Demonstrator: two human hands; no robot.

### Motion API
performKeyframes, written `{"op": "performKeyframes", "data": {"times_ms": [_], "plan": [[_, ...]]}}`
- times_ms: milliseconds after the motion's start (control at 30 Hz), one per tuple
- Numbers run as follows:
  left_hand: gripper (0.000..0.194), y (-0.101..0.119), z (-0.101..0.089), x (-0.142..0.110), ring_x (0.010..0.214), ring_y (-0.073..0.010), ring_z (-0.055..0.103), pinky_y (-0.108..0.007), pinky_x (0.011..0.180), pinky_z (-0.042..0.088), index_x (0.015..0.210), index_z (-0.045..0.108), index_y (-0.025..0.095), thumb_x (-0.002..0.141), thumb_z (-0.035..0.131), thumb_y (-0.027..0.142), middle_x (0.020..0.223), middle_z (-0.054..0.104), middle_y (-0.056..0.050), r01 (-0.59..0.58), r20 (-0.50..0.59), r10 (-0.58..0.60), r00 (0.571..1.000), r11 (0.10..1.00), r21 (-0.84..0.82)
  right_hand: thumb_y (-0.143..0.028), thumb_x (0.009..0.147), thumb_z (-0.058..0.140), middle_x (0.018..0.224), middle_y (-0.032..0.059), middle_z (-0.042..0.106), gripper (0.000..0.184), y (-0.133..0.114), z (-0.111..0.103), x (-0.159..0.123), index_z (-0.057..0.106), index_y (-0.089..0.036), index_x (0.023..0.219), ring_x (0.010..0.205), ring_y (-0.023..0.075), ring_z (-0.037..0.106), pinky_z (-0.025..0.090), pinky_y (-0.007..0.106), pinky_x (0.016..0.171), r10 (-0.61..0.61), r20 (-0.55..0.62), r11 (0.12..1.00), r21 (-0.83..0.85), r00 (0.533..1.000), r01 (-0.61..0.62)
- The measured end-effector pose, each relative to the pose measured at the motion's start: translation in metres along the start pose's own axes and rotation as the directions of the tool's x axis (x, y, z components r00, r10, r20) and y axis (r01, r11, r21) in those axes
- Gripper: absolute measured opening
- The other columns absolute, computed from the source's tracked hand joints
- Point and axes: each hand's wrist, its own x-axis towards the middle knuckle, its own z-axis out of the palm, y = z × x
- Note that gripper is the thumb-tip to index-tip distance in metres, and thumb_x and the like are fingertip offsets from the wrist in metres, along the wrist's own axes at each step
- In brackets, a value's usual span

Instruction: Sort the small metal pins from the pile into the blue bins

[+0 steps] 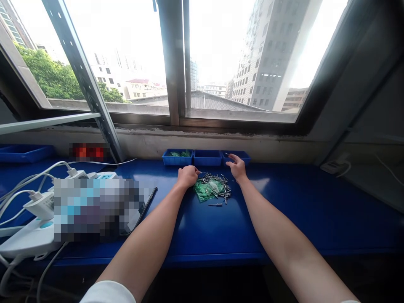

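A pile of small silvery metal pins lies on and beside a crumpled green plastic bag on the blue table. One pin, thin at one end and thicker at the other, rests apart in front. My left hand is closed at the pile's left edge, a slim pin showing at its fingertips. Over the front of the right-hand blue bin is my right hand. Its thumb and index finger are bent, with a small metal pin at the fingertips; the grip is partly hidden.
Beside that bin stand a middle blue bin and a left bin holding green bags. At the left are a white power strip with plugs and cables, a blurred-out object, and a dark-edged flat device. A metal shelf post rises behind.
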Motion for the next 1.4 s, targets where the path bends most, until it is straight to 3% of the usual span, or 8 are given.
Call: {"op": "performKeyframes", "data": {"times_ms": [167, 400, 567, 867, 1033, 1167, 1267, 1400], "plan": [[0.029, 0.0, 0.001, 0.001, 0.094, -0.0263, 0.059, -0.036, 0.084, 0.037, 0.087, 0.068, 0.022, 0.086, 0.043, 0.036, 0.094, 0.069, -0.008, 0.014, 0.026, -0.014, 1.0, 1.0, 0.001, -0.022, 0.065, 0.055, 0.112, 0.0076, 0.064, 0.047, -0.011, 0.002, 0.0, 0.062, -0.016, 0.111, 0.103, 0.0238, 0.057, 0.045, 0.037, 0.089, -0.022, -0.016, 0.999, -0.039, 1.0, 0.022], [0.029, -0.006, 0.008, 0.002, 0.092, -0.0269, 0.059, -0.038, 0.082, 0.038, 0.089, 0.065, 0.019, 0.086, 0.039, 0.034, 0.096, 0.068, -0.01, 0.01, 0.021, -0.011, 1.0, 1.0, 0.015, -0.024, 0.066, 0.056, 0.103, 0.0085, 0.063, 0.052, -0.028, 0.018, 0.006, 0.06, -0.02, 0.117, 0.115, 0.0269, 0.043, 0.04, 0.04, 0.094, -0.098, 0.26, 0.903, -0.382, 0.961, 0.196], [0.028, -0.007, 0.01, 0.0, 0.093, -0.0269, 0.059, -0.038, 0.082, 0.038, 0.088, 0.064, 0.019, 0.086, 0.04, 0.034, 0.098, 0.068, -0.01, 0.007, 0.022, -0.007, 1.0, 1.0, 0.002, -0.027, 0.069, 0.055, 0.096, 0.0109, 0.059, 0.055, -0.024, 0.024, 0.009, 0.055, -0.02, 0.124, 0.111, 0.0282, 0.041, 0.039, 0.042, 0.091, -0.098, 0.347, 0.832, -0.485, 0.933, 0.268], [0.027, -0.005, 0.009, 0.0, 0.096, -0.0285, 0.059, -0.04, 0.084, 0.037, 0.092, 0.062, 0.018, 0.087, 0.04, 0.032, 0.102, 0.066, -0.012, 0.024, 0.036, -0.024, 0.999, 1.0, -0.005, -0.027, 0.07, 0.054, 0.117, 0.0152, 0.057, 0.059, -0.01, 0.005, 0.021, 0.05, -0.015, 0.127, 0.109, 0.035, 0.036, 0.031, 0.052, 0.09, -0.122, 0.181, 0.752, -0.625, 0.976, 0.21], [0.025, -0.004, 0.009, 0.002, 0.095, -0.0281, 0.058, -0.04, 0.084, 0.037, 0.088, 0.063, 0.018, 0.086, 0.041, 0.03, 0.099, 0.066, -0.011, 0.017, 0.039, -0.017, 0.999, 1.0, -0.017, -0.029, 0.065, 0.059, 0.134, 0.0127, 0.045, 0.062, 0.004, -0.008, 0.018, 0.052, -0.019, 0.126, 0.114, 0.0377, 0.033, 0.031, 0.055, 0.089, -0.081, 0.142, 0.768, -0.622, 0.987, 0.153], [0.021, -0.002, 0.007, 0.001, 0.095, -0.027, 0.058, -0.04, 0.085, 0.036, 0.087, 0.062, 0.018, 0.085, 0.043, 0.026, 0.101, 0.066, -0.01, -0.009, 0.022, 0.01, 1.0, 1.0, -0.021, -0.027, 0.069, 0.055, 0.123, 0.012, 0.054, 0.05, -0.008, 0.0, 0.002, 0.058, -0.017, 0.118, 0.114, 0.0324, 0.039, 0.033, 0.049, 0.092, -0.152, 0.095, 0.818, -0.546, 0.984, 0.18], [0.021, 0.002, 0.006, -0.001, 0.096, -0.0261, 0.057, -0.04, 0.085, 0.036, 0.087, 0.06, 0.018, 0.086, 0.041, 0.025, 0.101, 0.065, -0.009, -0.053, -0.034, 0.052, 0.998, 0.998, -0.023, -0.029, 0.073, 0.056, 0.101, 0.0084, 0.066, 0.038, -0.027, 0.013, -0.014, 0.063, -0.017, 0.108, 0.101, 0.0246, 0.051, 0.039, 0.038, 0.089, -0.179, 0.275, 0.865, -0.414, 0.945, 0.284], [0.021, 0.009, 0.004, -0.004, 0.098, -0.0241, 0.056, -0.038, 0.085, 0.035, 0.088, 0.059, 0.018, 0.087, 0.04, 0.026, 0.101, 0.064, -0.008, -0.113, -0.11, 0.108, 0.988, 0.993, -0.042, -0.031, 0.076, 0.058, 0.091, 0.0037, 0.069, 0.027, -0.043, 0.026, -0.031, 0.067, -0.021, 0.099, 0.088, 0.0196, 0.057, 0.045, 0.032, 0.078, -0.226, 0.527, 0.875, -0.26, 0.82, 0.408]]}}
